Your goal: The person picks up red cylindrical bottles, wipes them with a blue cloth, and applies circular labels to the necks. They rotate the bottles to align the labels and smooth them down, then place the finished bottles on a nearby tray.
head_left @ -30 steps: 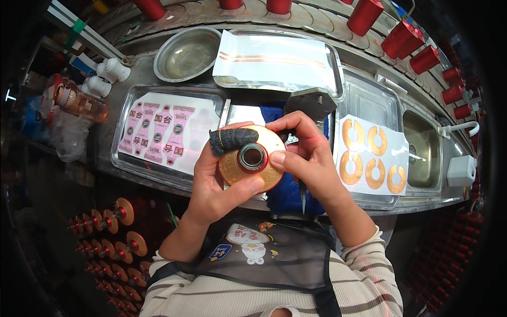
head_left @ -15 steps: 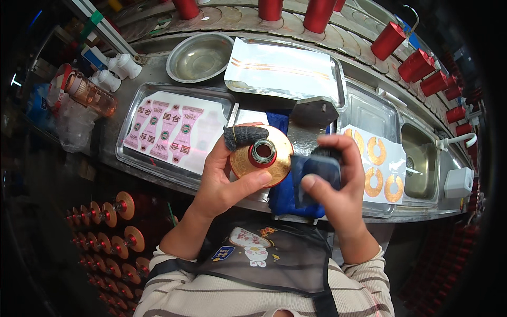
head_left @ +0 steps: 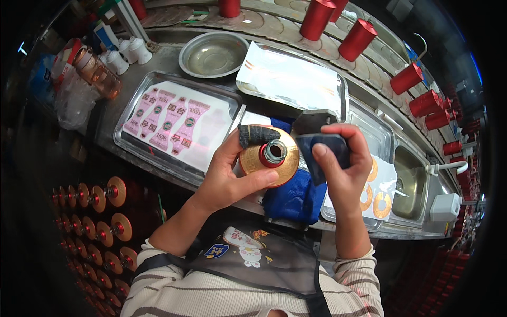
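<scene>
My left hand [head_left: 224, 171] is closed around a red bottle [head_left: 288, 165] with an uncapped glass mouth and a gold ring-shaped label on its shoulder. The mouth points up towards me, and the thumb presses on the gold ring. A dark fabric finger cover [head_left: 254, 136] wraps a finger of that hand. Just right of the bottle, my right hand [head_left: 348, 171] pinches a flat, dark blue, scraper-like piece [head_left: 312, 164] between thumb and fingers. Its left edge is close to the gold ring; whether they touch I cannot tell. Beneath both hands lies a blue cloth [head_left: 296, 203].
Pink labels [head_left: 168, 122] lie in a left-hand tray [head_left: 158, 156]. Behind stand a metal bowl [head_left: 215, 55] and a tray holding a striped sheet [head_left: 293, 71]. Gold ring labels [head_left: 383, 205], a sink [head_left: 412, 185] and red bottles on a conveyor [head_left: 358, 40] are rightward. Racked bottles [head_left: 103, 230] stand lower left.
The whole view has swung a little. My right hand and the blue piece have moved slightly up beside the bottle and are less blurred. The left hand keeps its hold.
</scene>
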`<move>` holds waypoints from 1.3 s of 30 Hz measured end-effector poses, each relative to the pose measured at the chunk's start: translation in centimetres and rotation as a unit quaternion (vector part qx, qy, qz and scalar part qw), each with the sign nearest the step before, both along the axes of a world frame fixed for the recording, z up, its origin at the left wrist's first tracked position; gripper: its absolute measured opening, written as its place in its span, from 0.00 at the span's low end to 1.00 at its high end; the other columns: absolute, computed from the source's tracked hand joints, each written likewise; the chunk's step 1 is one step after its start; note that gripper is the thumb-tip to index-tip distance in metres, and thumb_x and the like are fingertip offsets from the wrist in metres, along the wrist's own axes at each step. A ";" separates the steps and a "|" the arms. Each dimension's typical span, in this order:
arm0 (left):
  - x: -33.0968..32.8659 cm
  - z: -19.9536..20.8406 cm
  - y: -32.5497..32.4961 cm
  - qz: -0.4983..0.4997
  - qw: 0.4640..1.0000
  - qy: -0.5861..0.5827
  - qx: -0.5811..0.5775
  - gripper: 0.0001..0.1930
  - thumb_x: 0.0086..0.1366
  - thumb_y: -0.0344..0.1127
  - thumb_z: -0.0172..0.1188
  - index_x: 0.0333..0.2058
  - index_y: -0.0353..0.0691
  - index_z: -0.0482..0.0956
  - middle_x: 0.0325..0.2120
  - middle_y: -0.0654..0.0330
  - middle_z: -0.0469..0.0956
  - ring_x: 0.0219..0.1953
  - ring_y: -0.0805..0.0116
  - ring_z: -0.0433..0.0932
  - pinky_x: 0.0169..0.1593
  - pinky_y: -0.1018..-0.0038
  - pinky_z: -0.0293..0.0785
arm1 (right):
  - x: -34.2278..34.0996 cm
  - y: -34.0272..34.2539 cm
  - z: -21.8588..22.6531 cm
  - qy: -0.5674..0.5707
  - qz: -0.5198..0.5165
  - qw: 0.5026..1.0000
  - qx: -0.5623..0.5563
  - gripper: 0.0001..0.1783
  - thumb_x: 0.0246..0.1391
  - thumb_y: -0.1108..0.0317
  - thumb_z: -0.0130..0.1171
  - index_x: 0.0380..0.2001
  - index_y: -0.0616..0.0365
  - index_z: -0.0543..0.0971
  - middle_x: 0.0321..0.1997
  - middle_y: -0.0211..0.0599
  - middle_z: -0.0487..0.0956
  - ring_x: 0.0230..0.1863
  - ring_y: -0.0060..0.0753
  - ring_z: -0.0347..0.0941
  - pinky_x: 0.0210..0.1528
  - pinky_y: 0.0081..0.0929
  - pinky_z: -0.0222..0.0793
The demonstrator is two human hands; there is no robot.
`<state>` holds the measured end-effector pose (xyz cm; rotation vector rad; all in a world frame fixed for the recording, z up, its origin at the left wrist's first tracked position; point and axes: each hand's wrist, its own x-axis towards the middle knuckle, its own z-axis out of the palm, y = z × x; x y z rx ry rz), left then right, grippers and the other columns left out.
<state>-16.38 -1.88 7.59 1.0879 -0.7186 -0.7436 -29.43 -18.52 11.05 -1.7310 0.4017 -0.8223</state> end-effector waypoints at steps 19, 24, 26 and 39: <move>0.5 -2.4 0.5 0.052 0.967 -0.247 0.028 0.41 0.45 0.36 0.82 0.58 0.41 0.72 0.55 0.53 0.73 0.58 0.55 0.75 0.60 0.64 0.71 | -2.3 4.1 0.7 0.015 0.021 0.911 -0.412 0.25 0.27 0.85 0.60 0.37 0.59 0.85 0.29 0.37 0.75 0.32 0.43 0.72 0.36 0.37 0.68; -2.0 -2.7 -0.6 0.183 0.923 -0.337 0.002 0.38 0.47 0.34 0.78 0.58 0.40 0.72 0.53 0.50 0.72 0.55 0.51 0.75 0.59 0.62 0.72 | -1.8 6.0 1.1 -0.018 0.118 0.886 -0.447 0.22 0.31 0.83 0.64 0.36 0.58 0.86 0.30 0.34 0.77 0.34 0.40 0.73 0.36 0.34 0.68; -1.7 -2.7 -0.5 0.166 0.929 -0.330 -0.006 0.40 0.46 0.36 0.79 0.58 0.40 0.71 0.54 0.50 0.71 0.56 0.50 0.74 0.59 0.61 0.72 | -1.7 5.7 1.8 0.001 0.154 0.905 -0.398 0.21 0.31 0.84 0.66 0.35 0.57 0.86 0.32 0.34 0.79 0.35 0.40 0.76 0.36 0.33 0.70; -3.0 -2.9 -1.1 0.244 0.905 -0.348 0.010 0.42 0.41 0.38 0.82 0.55 0.40 0.71 0.50 0.49 0.71 0.53 0.45 0.74 0.55 0.58 0.73 | -1.2 2.3 0.1 -0.068 0.132 0.918 -0.368 0.18 0.34 0.82 0.71 0.33 0.54 0.85 0.33 0.35 0.80 0.36 0.42 0.77 0.40 0.34 0.73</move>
